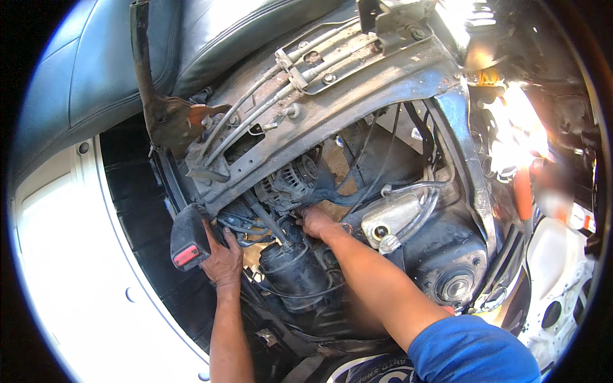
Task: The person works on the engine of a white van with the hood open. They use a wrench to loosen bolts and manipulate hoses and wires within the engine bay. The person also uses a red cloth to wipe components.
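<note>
Fingers bent on the right hand (319,225), tips hidden: cannot tell whether gripping. Nearer than the left hand (225,258) to the alternator (288,184), just above and slightly left, long axis slanting up rightward. Beside a black buckle (190,235), left thumb and forefinger apart, hold unclear.

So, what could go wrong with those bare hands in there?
The right hand might get scraped, because it reaches in close to the slotted metal part. The left hand could knock the black buckle with the red button, since it is right up beside it. Rough, rusty metal juts up nearby and could scratch an arm.
</note>
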Tool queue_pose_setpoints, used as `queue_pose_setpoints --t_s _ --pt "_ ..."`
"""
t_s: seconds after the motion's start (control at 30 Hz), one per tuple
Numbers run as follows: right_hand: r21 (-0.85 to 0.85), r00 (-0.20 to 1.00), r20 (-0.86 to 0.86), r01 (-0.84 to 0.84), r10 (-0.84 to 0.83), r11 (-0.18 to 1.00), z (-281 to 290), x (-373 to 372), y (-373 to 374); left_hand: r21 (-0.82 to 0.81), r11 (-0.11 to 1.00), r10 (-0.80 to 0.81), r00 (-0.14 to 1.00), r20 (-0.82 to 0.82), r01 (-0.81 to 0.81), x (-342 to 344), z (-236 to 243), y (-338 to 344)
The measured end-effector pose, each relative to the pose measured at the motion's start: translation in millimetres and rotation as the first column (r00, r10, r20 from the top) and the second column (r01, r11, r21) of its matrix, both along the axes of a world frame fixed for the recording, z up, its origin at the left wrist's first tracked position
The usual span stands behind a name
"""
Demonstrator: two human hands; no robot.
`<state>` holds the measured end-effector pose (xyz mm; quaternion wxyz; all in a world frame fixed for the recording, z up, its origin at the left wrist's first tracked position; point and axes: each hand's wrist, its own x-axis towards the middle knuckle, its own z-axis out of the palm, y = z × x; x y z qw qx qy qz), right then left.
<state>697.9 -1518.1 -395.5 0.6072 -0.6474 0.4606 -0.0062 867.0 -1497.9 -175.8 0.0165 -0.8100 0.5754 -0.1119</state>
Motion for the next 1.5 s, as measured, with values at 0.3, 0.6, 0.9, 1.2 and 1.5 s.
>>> queue_pose_setpoints --t_s 0.3,0.6,0.9,1.2,1.5 --pt "0.041 0.994 0.074 0.081 -0.084 0.996 13 -16 11 0.003 0.999 -0.053 0.997 0.064 0.053 1 1 -2" --pt "-0.053 0.969 -0.213 -0.143 0.129 0.988 -36 23 -15 0.032 0.999 0.007 1.0 -0.023 -0.006 6 2 0" --pt "-0.112 0.997 0.061 0.042 -0.036 0.993 7 -12 31 0.05 0.999 0.004 1.0 -0.029 -0.002 5 3 2" --pt "-0.172 0.966 -0.104 -0.25 0.235 0.953 -71 31 -20 0.119 0.993 -0.021 0.999 0.044 0.015 15 -4 7" --pt "-0.109 0.987 0.002 -0.162 0.163 0.981 15 -20 31 -0.05 0.996 -0.078 0.997 0.023 0.079 14 -7 4"
